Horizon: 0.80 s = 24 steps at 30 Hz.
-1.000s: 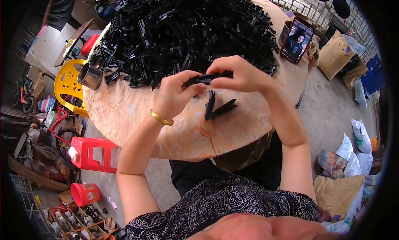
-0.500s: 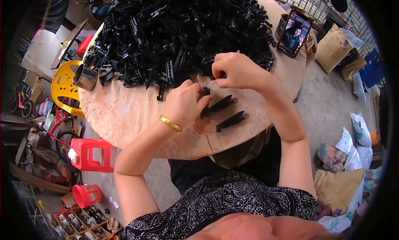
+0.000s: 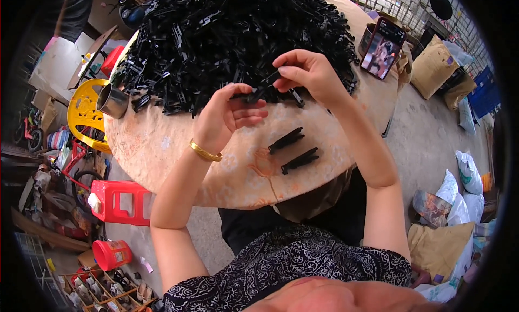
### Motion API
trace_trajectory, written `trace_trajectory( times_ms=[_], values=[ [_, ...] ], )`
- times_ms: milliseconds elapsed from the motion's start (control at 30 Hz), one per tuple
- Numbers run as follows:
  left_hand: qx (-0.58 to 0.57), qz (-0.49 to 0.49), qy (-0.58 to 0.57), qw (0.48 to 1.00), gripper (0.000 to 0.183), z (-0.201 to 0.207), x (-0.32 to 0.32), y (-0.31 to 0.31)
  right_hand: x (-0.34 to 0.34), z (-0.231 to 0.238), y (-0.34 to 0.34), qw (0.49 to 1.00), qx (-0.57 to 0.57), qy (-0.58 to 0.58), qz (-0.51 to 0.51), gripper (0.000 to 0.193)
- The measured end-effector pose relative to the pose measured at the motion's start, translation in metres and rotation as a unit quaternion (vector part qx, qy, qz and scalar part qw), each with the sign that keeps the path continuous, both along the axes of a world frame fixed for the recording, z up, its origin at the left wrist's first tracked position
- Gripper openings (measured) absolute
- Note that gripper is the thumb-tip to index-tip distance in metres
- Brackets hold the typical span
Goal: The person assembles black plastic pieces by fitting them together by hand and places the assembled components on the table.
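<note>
Above a round table with a peach patterned cloth, my left hand and my right hand pinch the two ends of one long black plastic clip piece. A gold bangle is on my left wrist. Behind my hands a large heap of black plastic pieces covers the far half of the table. Two assembled black clips lie side by side on the cloth in front of my hands, apart from them.
A metal cup stands at the table's left edge. A phone leans upright at the far right. A yellow chair, red stool and red bucket are on the left floor; sacks lie on the right.
A second finished clip now lies beside the first on the cloth. Both hands have lifted from the table and now hold a new black piece between them near the heap.
</note>
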State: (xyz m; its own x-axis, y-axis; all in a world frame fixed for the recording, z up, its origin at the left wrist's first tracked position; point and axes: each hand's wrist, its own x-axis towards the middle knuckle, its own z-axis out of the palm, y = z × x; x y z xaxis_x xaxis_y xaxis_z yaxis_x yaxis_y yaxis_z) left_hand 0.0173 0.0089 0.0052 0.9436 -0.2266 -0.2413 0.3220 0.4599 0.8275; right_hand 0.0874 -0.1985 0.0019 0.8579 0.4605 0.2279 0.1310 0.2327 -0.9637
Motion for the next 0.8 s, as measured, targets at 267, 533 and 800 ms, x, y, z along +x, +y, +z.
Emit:
trace_trajectory(
  times_ms=[267, 533, 800],
  values=[
    [0.140, 0.015, -0.118, 0.983, 0.025, -0.014, -0.002, -0.002, -0.004, -0.009, 0.008, 0.992, -0.096, -0.052, 0.057, 0.014],
    [0.310, 0.058, -0.194, 0.929, 0.034, -0.018, -0.001, -0.003, -0.011, -0.013, 0.013, 0.978, -0.105, -0.180, 0.016, 0.011],
    [0.442, 0.079, -0.277, 0.849, 0.029, -0.022, -0.001, 0.002, -0.016, -0.003, 0.015, 0.853, -0.180, -0.473, -0.125, 0.031]
  ],
)
